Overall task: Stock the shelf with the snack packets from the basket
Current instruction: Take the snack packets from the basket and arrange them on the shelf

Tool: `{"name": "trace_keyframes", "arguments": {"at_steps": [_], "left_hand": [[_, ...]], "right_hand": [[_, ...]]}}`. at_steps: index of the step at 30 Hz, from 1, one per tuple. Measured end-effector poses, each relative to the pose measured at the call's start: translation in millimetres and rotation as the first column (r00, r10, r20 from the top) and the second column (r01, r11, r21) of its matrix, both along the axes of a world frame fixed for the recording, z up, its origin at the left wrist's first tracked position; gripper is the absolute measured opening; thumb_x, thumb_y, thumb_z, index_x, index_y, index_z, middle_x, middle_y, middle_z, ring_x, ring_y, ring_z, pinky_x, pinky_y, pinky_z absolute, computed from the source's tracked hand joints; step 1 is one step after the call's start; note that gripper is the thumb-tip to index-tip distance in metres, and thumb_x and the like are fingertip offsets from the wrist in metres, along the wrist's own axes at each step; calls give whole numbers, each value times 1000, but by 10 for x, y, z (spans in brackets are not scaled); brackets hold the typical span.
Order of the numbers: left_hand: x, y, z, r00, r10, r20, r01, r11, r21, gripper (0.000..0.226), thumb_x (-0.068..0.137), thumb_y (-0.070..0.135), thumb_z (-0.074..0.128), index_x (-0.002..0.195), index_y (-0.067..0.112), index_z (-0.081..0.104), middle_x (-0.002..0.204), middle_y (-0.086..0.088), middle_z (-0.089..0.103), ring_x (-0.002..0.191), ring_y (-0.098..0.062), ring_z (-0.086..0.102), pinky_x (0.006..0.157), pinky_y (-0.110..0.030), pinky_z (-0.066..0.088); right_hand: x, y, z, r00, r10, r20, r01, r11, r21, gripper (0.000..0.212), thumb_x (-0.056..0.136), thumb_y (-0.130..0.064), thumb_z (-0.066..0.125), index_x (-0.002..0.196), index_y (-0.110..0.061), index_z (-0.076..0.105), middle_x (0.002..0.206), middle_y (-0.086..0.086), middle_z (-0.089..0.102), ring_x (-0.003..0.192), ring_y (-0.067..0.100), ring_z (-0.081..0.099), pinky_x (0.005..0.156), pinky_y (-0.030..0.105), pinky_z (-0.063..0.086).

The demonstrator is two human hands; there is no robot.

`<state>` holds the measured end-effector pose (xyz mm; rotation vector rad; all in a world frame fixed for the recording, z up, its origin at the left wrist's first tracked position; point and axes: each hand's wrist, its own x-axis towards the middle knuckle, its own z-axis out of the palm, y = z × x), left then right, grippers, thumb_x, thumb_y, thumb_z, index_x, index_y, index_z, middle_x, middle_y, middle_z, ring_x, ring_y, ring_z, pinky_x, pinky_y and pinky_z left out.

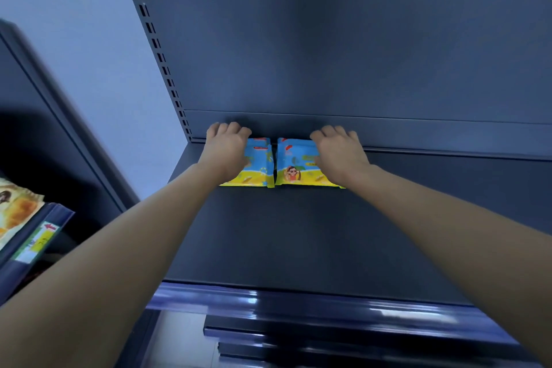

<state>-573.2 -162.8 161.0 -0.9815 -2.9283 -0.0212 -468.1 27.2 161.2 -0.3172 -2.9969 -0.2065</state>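
Two blue-and-yellow snack packets stand side by side at the back left of the dark shelf [298,233], against its back panel. My left hand [225,148] grips the top of the left packet [258,167], fingers curled over its upper edge. My right hand [339,149] grips the top of the right packet [294,164] the same way. A second packet seems to stand behind the left one; its top edge shows. The basket is out of view.
The shelf stretches bare to the right and toward its glossy front rail [298,305]. A perforated upright [155,42] bounds the shelf's left side. At far left a neighbouring shelf holds a yellow-orange packet [18,209] above a price label [38,240]. Lower shelves [328,340] sit below.
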Motion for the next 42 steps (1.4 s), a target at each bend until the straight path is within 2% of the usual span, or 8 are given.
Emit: {"name": "trace_keyframes", "arguments": {"at_steps": [6,13,17,20,24,30,37,42], "left_hand": [[605,197,244,995,-97,-23,99,987,125,52,91,23,57,139,13,40,134,-8,45,127,-27,38,111,-33,20],[1942,675,575,944,-293,-149,323,912,253,48,90,20,59,135,10,45,130,-8,49,123,-28,41,106,-32,23],[2921,1048,666,883,-401,-242,459,843,278,48,84,19,66,128,5,52,122,-14,55,116,-35,49,102,-40,33],[3679,1368,590,841,-475,-259,537,793,289,49,82,19,68,126,4,54,120,-14,57,115,-35,51,103,-42,34],[4548,1757,311,819,-549,-164,572,759,313,48,84,20,65,129,6,52,125,-13,55,119,-32,48,103,-38,32],[5248,2058,-463,821,-546,166,524,837,158,49,89,28,59,133,13,44,131,-7,48,122,-25,43,102,-33,30],[5328,2010,-1206,874,-324,362,365,930,-48,47,88,28,60,128,7,48,128,-12,51,116,-30,49,96,-39,41],[5394,2003,-1456,891,-245,382,341,917,-207,47,86,23,59,127,5,44,126,-15,51,112,-33,52,90,-40,42]], "right_hand": [[557,152,260,997,34,-63,-35,999,-12,39,93,-15,49,131,-12,46,132,8,48,121,28,43,98,38,33],[1794,457,562,983,68,-172,-68,998,10,43,94,-22,53,134,-9,45,137,9,44,126,30,40,103,38,29],[2763,745,608,962,85,-259,-76,996,45,42,83,-14,66,122,-1,56,125,18,56,114,39,51,94,46,38],[3536,1004,553,970,46,-240,-34,998,52,42,78,-13,69,116,1,59,117,21,60,106,41,56,89,48,42],[4432,1352,280,982,-2,-187,12,999,50,41,71,-13,71,110,0,63,110,20,63,100,40,60,83,46,46],[5307,1707,-278,989,-65,133,76,994,-78,47,91,-23,55,135,-10,45,138,10,46,129,29,39,101,40,31],[5457,1947,-911,934,-95,344,150,979,-136,50,93,-30,55,138,-16,40,141,8,43,129,29,39,103,42,34],[5327,2085,-1265,865,-104,490,210,963,-167,68,90,-35,59,147,-14,28,151,12,31,138,33,28,109,50,27]]}}
